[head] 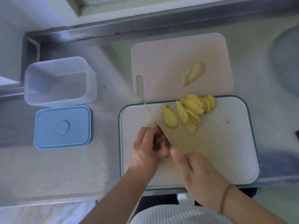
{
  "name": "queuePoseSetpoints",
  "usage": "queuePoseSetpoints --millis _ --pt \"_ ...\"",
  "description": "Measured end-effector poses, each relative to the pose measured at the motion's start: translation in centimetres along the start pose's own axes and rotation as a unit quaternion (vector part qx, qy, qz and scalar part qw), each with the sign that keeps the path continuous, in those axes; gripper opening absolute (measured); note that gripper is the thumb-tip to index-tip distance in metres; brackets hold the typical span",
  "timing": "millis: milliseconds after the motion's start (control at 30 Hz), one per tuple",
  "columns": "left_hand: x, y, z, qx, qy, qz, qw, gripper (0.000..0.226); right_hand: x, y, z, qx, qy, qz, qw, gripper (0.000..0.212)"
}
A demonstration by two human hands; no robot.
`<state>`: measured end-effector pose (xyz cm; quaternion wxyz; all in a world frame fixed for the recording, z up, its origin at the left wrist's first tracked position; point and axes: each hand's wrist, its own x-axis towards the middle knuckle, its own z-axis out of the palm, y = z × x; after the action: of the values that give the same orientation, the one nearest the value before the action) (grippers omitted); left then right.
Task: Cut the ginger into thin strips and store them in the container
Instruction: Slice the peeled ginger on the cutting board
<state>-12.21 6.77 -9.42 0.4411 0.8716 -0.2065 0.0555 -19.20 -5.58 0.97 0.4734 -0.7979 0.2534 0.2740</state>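
Observation:
Several yellow ginger slices (194,107) lie fanned out at the back of the white cutting board (234,151) with a teal rim. My left hand (148,151) curls its fingers round a small ginger piece (157,140), mostly hidden, near the board's left side. Right beside those fingers stands the knife (151,116), its blade running away toward the back left. My right hand (199,173) grips the handle, which is hidden under it. The clear plastic container (59,81) stands open and empty at the left, its blue lid (63,126) lying flat in front of it.
A pink cutting board (161,62) lies behind the white one and carries another ginger chunk (195,73). Everything stands on a steel counter (105,70) with a raised back ledge. A round sink basin (288,62) is at the far right.

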Motion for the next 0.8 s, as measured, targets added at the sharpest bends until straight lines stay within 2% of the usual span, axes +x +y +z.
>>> queuePoseSetpoints --millis 67,167,200,300,367,500,567,667,800 --pt "0.1 0.2 -0.1 -0.009 0.006 0.003 1.0 0.038 1.2 -1.1 0.1 0.011 0.005 -0.016 1.0 0.061" --pt "0.0 -0.4 -0.1 -0.003 -0.008 0.002 1.0 0.009 -0.3 -0.4 0.0 0.045 -0.01 0.003 0.999 0.058" --pt "-0.1 -0.6 0.0 -0.005 -0.013 0.001 1.0 0.011 -1.3 0.3 -0.1 0.052 -0.012 0.022 0.998 0.06" --pt "-0.2 -0.8 -0.1 -0.025 -0.034 0.019 0.999 0.016 -3.1 2.1 0.1 0.053 -0.037 0.071 0.995 0.097" --pt "-0.2 -0.7 -0.1 -0.015 -0.034 0.021 0.999 0.016 -2.4 2.5 0.1 0.032 -0.045 0.057 0.997 0.106" --pt "-0.3 -0.6 -0.1 0.0 -0.039 0.019 0.999 0.015 0.9 0.8 0.0 0.051 -0.008 0.001 0.999 0.068" --pt "-0.1 -0.7 -0.1 -0.002 -0.035 0.026 0.999 0.016 1.5 0.2 0.4 0.054 0.0 -0.017 0.998 0.063" --pt "0.0 -0.7 0.0 -0.013 -0.029 0.02 0.999 0.017 -0.7 1.2 0.7 0.063 0.005 0.01 0.998 0.06" --pt "-0.3 -0.7 0.1 -0.024 -0.023 0.022 0.999 0.016 -1.6 1.9 0.5 0.032 -0.027 0.026 0.999 0.056"
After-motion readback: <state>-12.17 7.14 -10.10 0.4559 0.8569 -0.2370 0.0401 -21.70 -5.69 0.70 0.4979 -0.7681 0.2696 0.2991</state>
